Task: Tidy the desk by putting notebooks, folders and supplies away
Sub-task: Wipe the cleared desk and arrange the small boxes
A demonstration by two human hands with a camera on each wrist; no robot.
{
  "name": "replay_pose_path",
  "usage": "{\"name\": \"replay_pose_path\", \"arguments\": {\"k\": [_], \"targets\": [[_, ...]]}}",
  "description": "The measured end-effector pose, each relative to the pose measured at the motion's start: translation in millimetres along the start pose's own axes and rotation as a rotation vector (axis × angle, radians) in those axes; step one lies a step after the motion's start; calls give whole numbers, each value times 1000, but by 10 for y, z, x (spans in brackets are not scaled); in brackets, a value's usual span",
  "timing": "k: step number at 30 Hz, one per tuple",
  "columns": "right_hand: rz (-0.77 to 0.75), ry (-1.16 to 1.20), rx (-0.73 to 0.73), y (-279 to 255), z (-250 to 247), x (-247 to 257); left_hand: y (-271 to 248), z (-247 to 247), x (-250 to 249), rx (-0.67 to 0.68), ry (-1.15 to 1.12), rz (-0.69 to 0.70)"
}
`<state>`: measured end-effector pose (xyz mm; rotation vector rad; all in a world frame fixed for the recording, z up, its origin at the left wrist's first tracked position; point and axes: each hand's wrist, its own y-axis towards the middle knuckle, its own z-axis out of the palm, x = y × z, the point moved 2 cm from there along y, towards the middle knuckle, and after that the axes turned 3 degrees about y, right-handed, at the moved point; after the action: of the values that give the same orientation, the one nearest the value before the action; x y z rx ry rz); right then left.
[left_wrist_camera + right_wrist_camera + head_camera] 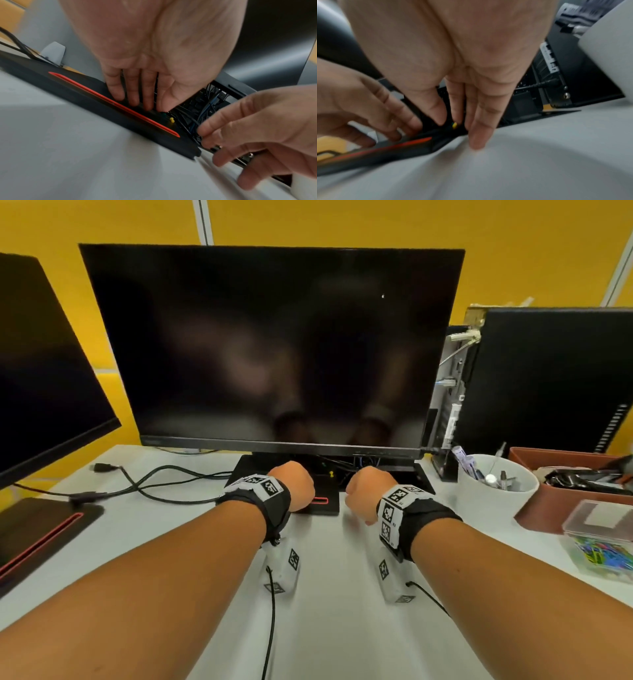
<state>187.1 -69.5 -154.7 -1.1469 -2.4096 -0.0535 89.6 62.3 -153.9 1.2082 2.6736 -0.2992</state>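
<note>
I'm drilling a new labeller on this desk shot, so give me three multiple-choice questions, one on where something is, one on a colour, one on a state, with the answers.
1. Where does the yellow pushpin lie?
A. in the white cup
B. on the black monitor base
C. on the left monitor's base

2. What colour is the slot in the monitor base?
A. blue
B. red
C. white

3. How is the left hand?
A. gripping a cable
B. fingers straight, on the base
C. a fist in the air

Answers: 1 B, the pin sits on the base between the hands. 2 B, the left wrist view shows a red slot. 3 B, its fingers lie straight on the base, holding nothing.
</note>
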Motion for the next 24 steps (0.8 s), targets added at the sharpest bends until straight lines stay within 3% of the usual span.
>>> {"name": "replay_pose_path", "arguments": {"k": [7,15,24], "targets": [[-68,-64,2,255,66,243,274,-42,-62,89,38,43],[-192,-311,122,383,22,423,513,-39,-220,183,184,107],[-164,-387,123,537,134,451,629,99,-289,204,350,87]]}}
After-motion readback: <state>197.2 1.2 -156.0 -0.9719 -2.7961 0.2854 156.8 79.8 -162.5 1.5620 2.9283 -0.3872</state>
